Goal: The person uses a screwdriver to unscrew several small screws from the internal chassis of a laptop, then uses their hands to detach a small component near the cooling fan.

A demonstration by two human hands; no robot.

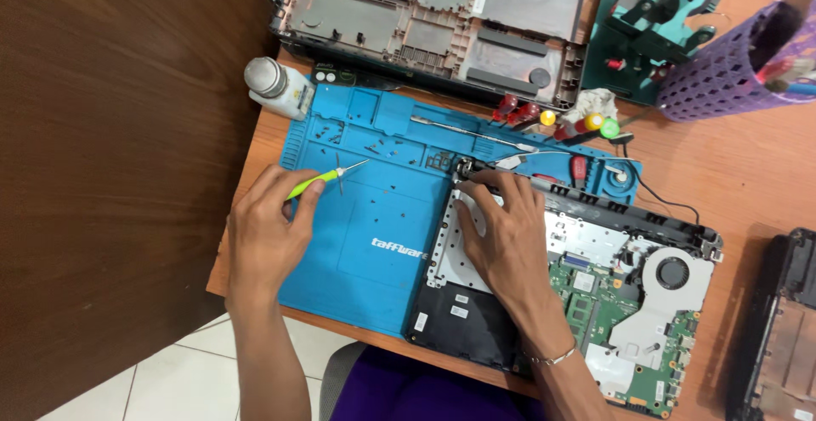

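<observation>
While the left hand grips a green screwdriver over the blue mat, the right hand presses flat, grasping nothing, on the opened laptop near its hinge, likely mid-disassembly.

Between the left-hand fingers and right-hand fingers the flat blue silicone repair mat lies open. Beyond the left fingertips stands a white plastic bottle; beyond the right ones, red-handled tools crowd the way.
</observation>
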